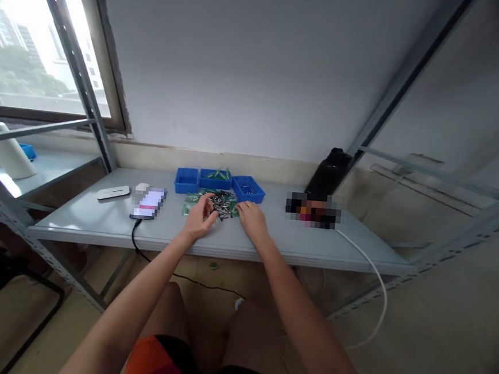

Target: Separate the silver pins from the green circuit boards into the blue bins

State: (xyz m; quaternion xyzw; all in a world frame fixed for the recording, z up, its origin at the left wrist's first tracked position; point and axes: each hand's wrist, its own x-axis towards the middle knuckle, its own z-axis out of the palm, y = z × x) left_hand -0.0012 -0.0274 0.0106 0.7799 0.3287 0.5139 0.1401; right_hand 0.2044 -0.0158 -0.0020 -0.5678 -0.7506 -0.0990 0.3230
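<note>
Metal parts: a loose pile of small dark and shiny metal parts [222,204] lies on green packets [188,209] mid-desk, right between the two hands; the packets seem to serve as a mat that keeps the pieces off the bare desk [286,244]
Left hand: the left hand [197,220] curves round the pile's near left side, its grip slack, thumb and forefinger apart and nothing visibly clasped; the bend probably fences the pieces in
Right hand: the right hand [253,221] has its fingertips at the pile's right border; whether its grip pinches a piece cannot be told
Blue trays: the left tray [186,189], the middle tray [209,182] with green pieces [219,174] and the angled right tray [255,198] with a few slim pieces stand behind the pile, likely so that either hand reaches them easily
Phone side: the phone [148,203] lies left of the packets, its black cable [135,235] dropping over the front edge
Bottle side: the black bottle [329,175] stands at the back right, behind a blurred bundle [312,210]
Room: the widest sideways space runs from the right hand to that bundle; the trays limit forward reach, and the front edge passes beneath both forearms
</note>
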